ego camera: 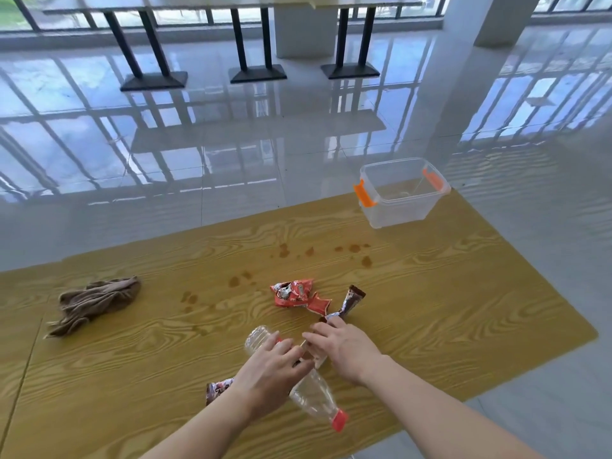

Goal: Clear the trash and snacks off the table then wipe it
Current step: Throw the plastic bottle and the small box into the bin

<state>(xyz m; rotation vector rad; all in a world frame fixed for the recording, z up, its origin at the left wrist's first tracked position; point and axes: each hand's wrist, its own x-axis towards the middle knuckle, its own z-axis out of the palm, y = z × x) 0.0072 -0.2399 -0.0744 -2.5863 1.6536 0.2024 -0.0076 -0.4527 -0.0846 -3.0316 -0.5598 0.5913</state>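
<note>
A clear plastic bottle (316, 400) with a red cap lies slanted near the table's front edge. My left hand (275, 369) lies across its middle, fingers curled over it. My right hand (344, 349) is close beside it, fingertips on a small pale scrap (318, 361) between the hands; its grip is hidden. A brown snack wrapper (351, 301) lies just beyond my right thumb. A crumpled red wrapper (298, 294) sits to its left. Another brown wrapper (217, 389) pokes out under my left wrist. A brown cloth (96, 303) lies bunched at the left.
The wooden table (463, 309) has brown spill stains (354, 249) in its middle. A clear plastic bin (377, 213) with orange latches stands at the far right corner. Shiny tiled floor surrounds the table, with black table legs (255, 44) far behind.
</note>
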